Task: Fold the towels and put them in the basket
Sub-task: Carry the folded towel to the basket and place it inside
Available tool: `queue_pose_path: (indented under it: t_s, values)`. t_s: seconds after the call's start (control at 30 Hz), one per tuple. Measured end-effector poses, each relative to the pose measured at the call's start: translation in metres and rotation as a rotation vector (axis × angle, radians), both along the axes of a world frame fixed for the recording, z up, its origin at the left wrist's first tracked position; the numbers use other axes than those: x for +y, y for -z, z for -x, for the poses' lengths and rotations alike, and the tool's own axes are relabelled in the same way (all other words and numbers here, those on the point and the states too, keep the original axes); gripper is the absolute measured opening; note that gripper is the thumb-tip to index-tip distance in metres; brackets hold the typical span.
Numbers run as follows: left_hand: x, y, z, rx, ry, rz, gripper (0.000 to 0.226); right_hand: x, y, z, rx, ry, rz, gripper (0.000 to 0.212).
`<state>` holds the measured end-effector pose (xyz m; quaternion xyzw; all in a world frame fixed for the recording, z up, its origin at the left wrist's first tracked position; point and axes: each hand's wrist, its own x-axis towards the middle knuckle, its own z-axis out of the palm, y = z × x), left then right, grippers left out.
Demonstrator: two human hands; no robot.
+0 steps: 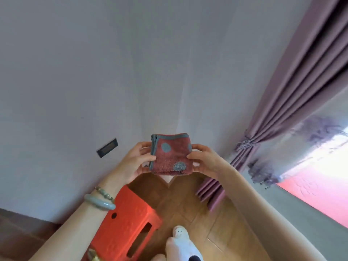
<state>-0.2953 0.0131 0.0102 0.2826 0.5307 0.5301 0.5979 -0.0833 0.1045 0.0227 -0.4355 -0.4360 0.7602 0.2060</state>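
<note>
Lowest in view, a white slipper [179,240] stands on the wood floor [188,200], just right of an orange stool [128,219]. Above, the left hand [131,162], 2 bracelets [98,202] at its wrist, pinches the left edge of the folded red towel [171,154], held up in the air. The right hand [207,161] has its grip on the right edge. A purple curtain [293,87] hangs at right.

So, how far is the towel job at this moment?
Done: the red dotted towel looks folded into a small square. In hand: left hand and right hand hold its sides in the air. Left: placing it in the basket, which I cannot make out here.
</note>
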Motion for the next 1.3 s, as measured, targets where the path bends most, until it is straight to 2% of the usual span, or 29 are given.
queue_pose_path:
  t_s: [0.13,0.23,0.4,0.63,0.77,1.03,1.3]
  values:
    - [0.029,-0.013,-0.053,0.057,0.239,-0.015,0.047,-0.012,-0.013,-0.07,0.026,0.187,-0.014,0.021]
    - [0.05,-0.024,-0.101,0.093,0.422,-0.023,0.044,-0.026,-0.022,-0.125,0.047,0.326,-0.012,0.024]
    - [0.072,-0.044,-0.191,0.059,0.619,-0.064,0.052,-0.055,-0.04,-0.214,0.067,0.517,-0.057,0.027]
    - [0.091,-0.07,-0.336,-0.079,0.867,-0.086,0.046,-0.099,-0.071,-0.343,0.063,0.766,-0.145,0.021]
    - [0.086,-0.087,-0.439,-0.057,1.006,-0.119,0.048,-0.13,-0.087,-0.43,0.062,0.916,-0.175,0.018]
    - [0.06,-0.101,-0.638,-0.181,1.212,-0.097,0.057,-0.201,-0.112,-0.592,0.015,1.125,-0.218,0.015]
    - [0.016,-0.108,-0.802,-0.204,1.474,-0.08,0.05,-0.281,-0.113,-0.711,-0.001,1.413,-0.249,0.018]
